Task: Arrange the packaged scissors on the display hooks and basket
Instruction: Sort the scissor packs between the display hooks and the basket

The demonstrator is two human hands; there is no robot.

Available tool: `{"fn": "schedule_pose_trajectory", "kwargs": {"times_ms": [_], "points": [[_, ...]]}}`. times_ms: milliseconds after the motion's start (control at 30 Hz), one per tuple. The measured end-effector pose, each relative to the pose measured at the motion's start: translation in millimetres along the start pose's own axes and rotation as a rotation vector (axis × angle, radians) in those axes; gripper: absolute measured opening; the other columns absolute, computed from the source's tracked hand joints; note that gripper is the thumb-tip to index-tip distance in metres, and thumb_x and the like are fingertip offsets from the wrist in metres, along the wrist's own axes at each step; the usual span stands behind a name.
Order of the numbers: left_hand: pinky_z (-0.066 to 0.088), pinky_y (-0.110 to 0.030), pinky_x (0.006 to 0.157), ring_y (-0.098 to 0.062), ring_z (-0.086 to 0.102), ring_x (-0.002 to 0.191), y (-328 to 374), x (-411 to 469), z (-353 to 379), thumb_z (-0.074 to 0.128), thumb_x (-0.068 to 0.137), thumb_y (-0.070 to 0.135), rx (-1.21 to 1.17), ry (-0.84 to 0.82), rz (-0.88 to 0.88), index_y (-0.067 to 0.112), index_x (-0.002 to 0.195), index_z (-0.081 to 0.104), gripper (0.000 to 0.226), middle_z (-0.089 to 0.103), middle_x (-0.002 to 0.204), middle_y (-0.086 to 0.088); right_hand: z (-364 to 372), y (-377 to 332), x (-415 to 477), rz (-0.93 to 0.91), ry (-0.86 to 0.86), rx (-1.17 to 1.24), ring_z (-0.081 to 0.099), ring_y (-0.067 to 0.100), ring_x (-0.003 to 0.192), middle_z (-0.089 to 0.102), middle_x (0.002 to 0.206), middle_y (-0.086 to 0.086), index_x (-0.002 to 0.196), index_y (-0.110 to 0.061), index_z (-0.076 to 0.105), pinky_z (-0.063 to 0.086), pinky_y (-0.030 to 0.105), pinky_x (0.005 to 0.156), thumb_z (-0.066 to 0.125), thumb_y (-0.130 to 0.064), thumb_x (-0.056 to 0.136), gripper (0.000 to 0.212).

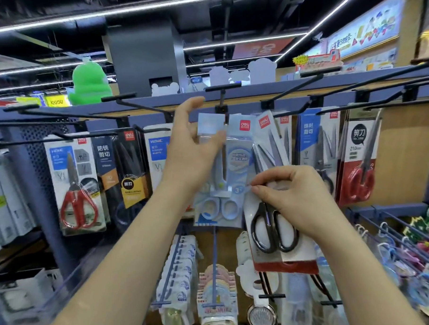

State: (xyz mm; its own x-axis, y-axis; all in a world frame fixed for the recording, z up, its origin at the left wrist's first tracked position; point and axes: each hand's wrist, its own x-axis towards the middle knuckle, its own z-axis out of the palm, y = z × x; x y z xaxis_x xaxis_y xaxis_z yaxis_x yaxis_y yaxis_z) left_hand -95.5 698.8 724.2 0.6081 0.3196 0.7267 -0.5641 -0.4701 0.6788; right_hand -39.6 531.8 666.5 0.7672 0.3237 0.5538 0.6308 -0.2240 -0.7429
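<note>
My left hand (192, 146) grips the upper part of a pale blue pack of scissors (221, 207), its top card up against the black display hook (222, 98) in the middle of the rack. My right hand (295, 197) pinches a white pack of black-handled scissors (272, 226), tilted, just right of the blue pack. More scissor packs hang on neighbouring hooks: a red-handled pack (77, 188) at the left, a black and yellow pack (132, 168), and a red pack (358, 156) at the right.
Empty black hooks (307, 85) jut out along the top rail. Lower hooks carry small stationery packs (181, 271). A wire rack with colourful items (401, 244) stands at the right. A green plush toy (89, 83) sits above the shelf.
</note>
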Motion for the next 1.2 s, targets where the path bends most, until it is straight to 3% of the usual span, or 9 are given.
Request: {"fn": "schedule_pose_trajectory", "kwargs": {"times_ms": [67, 167, 300, 400, 567, 800, 900, 1067, 1200], "points": [[0.058, -0.025, 0.075, -0.01, 0.07, 0.094, -12.0, -19.4, -2.9, 0.065, 0.089, 0.0, 0.028, -0.044, 0.041, 0.05, 0.134, 0.033, 0.074, 0.06, 0.12, 0.002, -2.2, 11.6, -0.7, 0.002, 0.029, -0.039, 0.065, -0.002, 0.077, 0.071, 0.073, -0.019, 0.073, -0.036, 0.071, 0.051, 0.022, 0.074, 0.076, -0.019, 0.084, 0.022], [0.053, -0.023, 0.069, -0.003, 0.066, 0.088, -35.3, -29.2, 1.0, 0.067, 0.09, 0.009, 0.27, 0.038, 0.087, 0.046, 0.129, 0.048, 0.057, 0.058, 0.106, 0.026, -6.4, 25.4, -1.3, 0.022, 0.097, -0.193, 0.063, 0.006, 0.087, 0.07, 0.091, -0.017, 0.079, -0.038, 0.067, 0.048, 0.027, 0.078, 0.072, -0.022, 0.087, 0.018], [0.048, -0.031, 0.1, -0.011, 0.056, 0.119, -60.5, -6.4, 8.0, 0.062, 0.092, 0.005, 0.432, 0.079, 0.038, 0.031, 0.138, 0.052, 0.054, 0.057, 0.134, 0.009, -9.8, 29.9, -0.7, 0.055, 0.131, -0.409, 0.054, 0.013, 0.083, 0.065, 0.103, -0.01, 0.093, -0.038, 0.065, 0.042, 0.029, 0.07, 0.066, -0.027, 0.09, 0.011], [0.036, -0.013, 0.08, -0.012, 0.051, 0.105, -71.1, 6.6, 17.0, 0.053, 0.094, -0.002, 0.635, 0.004, -0.011, 0.032, 0.148, 0.038, 0.065, 0.052, 0.136, -0.002, -9.5, 29.3, 0.7, 0.059, 0.119, -0.522, 0.054, 0.016, 0.084, 0.064, 0.104, -0.007, 0.101, -0.035, 0.067, 0.042, 0.03, 0.067, 0.062, -0.03, 0.093, 0.011], [0.037, -0.025, 0.079, -0.016, 0.046, 0.099, -75.3, 11.9, 23.5, 0.053, 0.091, -0.004, 0.807, 0.009, -0.027, 0.029, 0.152, 0.03, 0.073, 0.048, 0.128, -0.007, 9.2, 29.0, 4.8, 0.034, -0.019, -0.522, 0.063, 0.017, 0.099, 0.068, 0.106, -0.011, 0.101, -0.033, 0.071, 0.054, 0.037, 0.081, 0.062, -0.029, 0.091, 0.014], [0.039, -0.036, 0.101, -0.026, 0.041, 0.132, -75.4, -1.6, 26.1, 0.051, 0.097, 0.011, 0.739, -0.03, -0.03, 0.026, 0.151, 0.025, 0.062, 0.028, 0.154, -0.006, 7.5, 44.6, -7.5, 0.026, 0.023, -0.096, 0.06, -0.006, 0.092, 0.069, 0.093, -0.02, 0.082, -0.04, 0.065, 0.046, 0.011, 0.078, 0.072, -0.022, 0.088, 0.02], [0.033, -0.035, 0.11, -0.022, 0.034, 0.139, -70.1, -9.1, 24.3, 0.055, 0.096, 0.018, 0.661, -0.022, -0.047, 0.026, 0.15, 0.027, 0.061, 0.027, 0.156, -0.004, -1.2, 51.8, -19.3, 0.019, 0.112, 0.128, 0.054, -0.017, 0.1, 0.064, 0.107, -0.022, 0.099, -0.038, 0.062, 0.039, 0.001, 0.082, 0.075, -0.018, 0.086, 0.028], [0.047, -0.03, 0.094, -0.008, 0.053, 0.11, -48.3, -36.0, 37.6, 0.063, 0.094, 0.032, 0.45, -0.052, 0.064, 0.025, 0.14, 0.045, 0.05, 0.047, 0.123, 0.012, -7.7, 62.7, -28.4, -0.017, 0.137, 0.298, 0.055, 0.024, 0.128, 0.055, 0.138, -0.007, 0.129, -0.053, 0.044, 0.042, 0.055, 0.108, 0.08, -0.039, 0.074, 0.067], [0.057, -0.034, 0.084, -0.011, 0.068, 0.094, -30.3, -24.2, 57.2, 0.069, 0.088, 0.034, -0.109, -0.207, -0.327, 0.025, 0.138, 0.046, 0.055, 0.068, 0.11, 0.007, -11.4, 57.9, -29.7, -0.102, 0.086, 0.392, 0.054, 0.022, 0.131, 0.041, 0.153, -0.008, 0.137, -0.064, 0.029, 0.044, 0.053, 0.107, 0.086, -0.035, 0.071, 0.092]]}}
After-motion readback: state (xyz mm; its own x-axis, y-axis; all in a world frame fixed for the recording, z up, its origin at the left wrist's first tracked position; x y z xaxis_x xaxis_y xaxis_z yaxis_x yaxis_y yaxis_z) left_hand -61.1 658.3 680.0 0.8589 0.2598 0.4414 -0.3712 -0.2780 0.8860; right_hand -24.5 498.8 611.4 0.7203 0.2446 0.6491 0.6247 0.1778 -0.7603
